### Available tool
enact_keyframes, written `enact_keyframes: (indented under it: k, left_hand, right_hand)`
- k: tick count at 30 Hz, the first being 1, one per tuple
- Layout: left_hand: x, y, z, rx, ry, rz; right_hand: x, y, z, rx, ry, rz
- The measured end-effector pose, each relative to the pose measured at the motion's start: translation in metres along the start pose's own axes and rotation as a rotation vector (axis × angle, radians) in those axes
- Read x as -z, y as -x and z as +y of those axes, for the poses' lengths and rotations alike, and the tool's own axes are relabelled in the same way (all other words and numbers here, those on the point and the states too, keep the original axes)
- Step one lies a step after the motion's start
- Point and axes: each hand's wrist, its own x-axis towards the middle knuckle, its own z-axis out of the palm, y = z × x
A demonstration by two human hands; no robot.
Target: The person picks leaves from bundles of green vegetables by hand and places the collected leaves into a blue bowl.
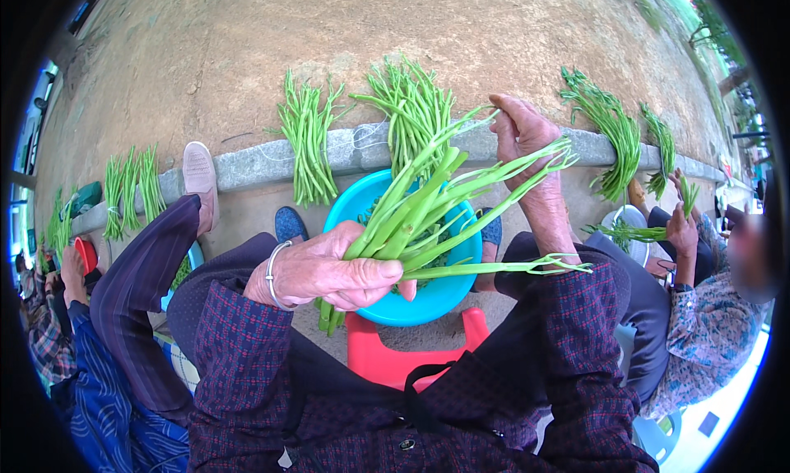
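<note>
My left hand (345, 269) grips a bunch of long green vegetable stems (426, 226) around their lower part, and the thin branching tips fan out to the right. The cut ends stick out below that hand. My right hand (524, 133) is raised at the upper right, with thumb and forefinger pinched at the tip of one stem from the bunch. Beneath the bunch stands a turquoise plastic basin (460, 294) with green pieces in it, partly hidden by the stems and the left hand.
Stem bundles (308, 139) lie across a stone kerb (253, 167), with another bundle (410, 108) beside them and more bundles (608, 127) to the right. A red plastic stool (395, 355) is below the basin. People sit at both sides; one at right holds stems (642, 233).
</note>
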Motion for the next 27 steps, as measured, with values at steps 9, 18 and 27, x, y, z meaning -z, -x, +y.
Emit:
enact_keyframes:
  k: [9,18,27]
  left_hand:
    - [-0.001,0.005,0.002,-0.053,0.025,-0.002]
    - [0.001,0.008,0.003,-0.136,0.154,-0.044]
    - [0.031,-0.003,0.006,-0.587,0.458,0.103]
  right_hand:
    - [-0.001,0.004,-0.002,-0.006,0.039,-0.056]
    - [0.009,-0.006,0.004,-0.579,-0.333,0.131]
    - [-0.007,0.038,-0.042,-0.250,-0.085,-0.947]
